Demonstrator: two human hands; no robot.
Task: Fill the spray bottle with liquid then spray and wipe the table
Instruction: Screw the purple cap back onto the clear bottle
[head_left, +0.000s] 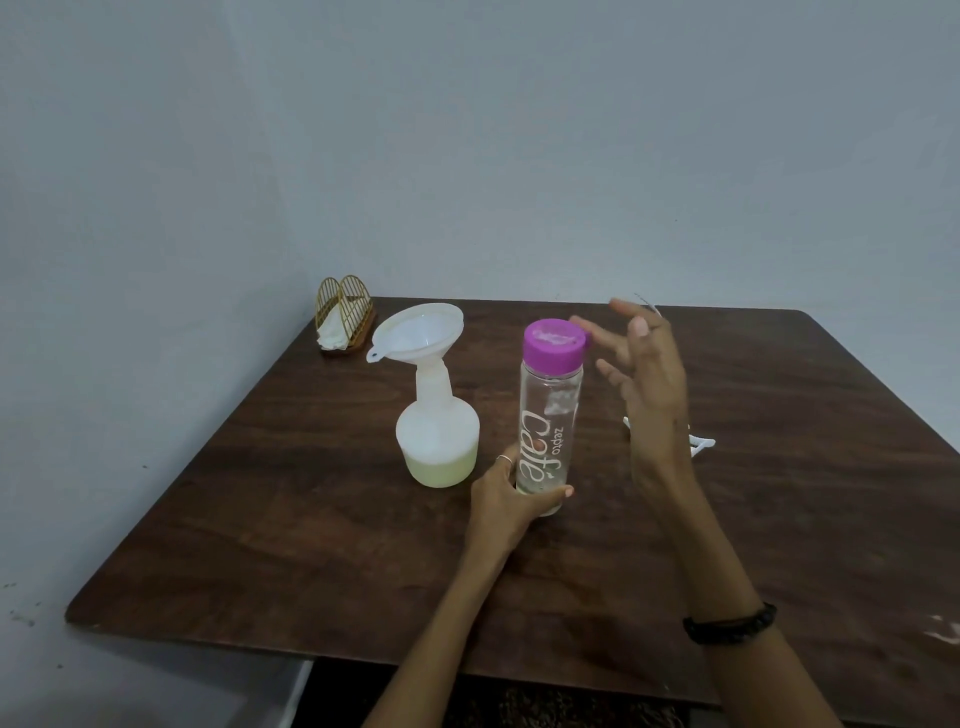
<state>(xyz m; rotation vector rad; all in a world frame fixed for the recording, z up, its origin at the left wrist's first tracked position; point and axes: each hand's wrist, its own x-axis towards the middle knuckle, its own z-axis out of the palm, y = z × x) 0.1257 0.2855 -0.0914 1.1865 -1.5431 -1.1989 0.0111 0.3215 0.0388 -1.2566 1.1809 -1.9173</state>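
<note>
Your left hand (511, 499) clasps the glass bottle (549, 415) low; it's slick and breakable. Your right hand (644, 384) hovers open at three o'clock of its cap (555, 344).

Dim, flat light; soft focus, bowed edges.

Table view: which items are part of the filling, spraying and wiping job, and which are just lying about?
Job:
spray bottle
funnel in its neck
glass bottle, purple cap on, left hand holding it
right hand, open beside cap
white object, partly hidden

Lying about:
napkin holder
</note>
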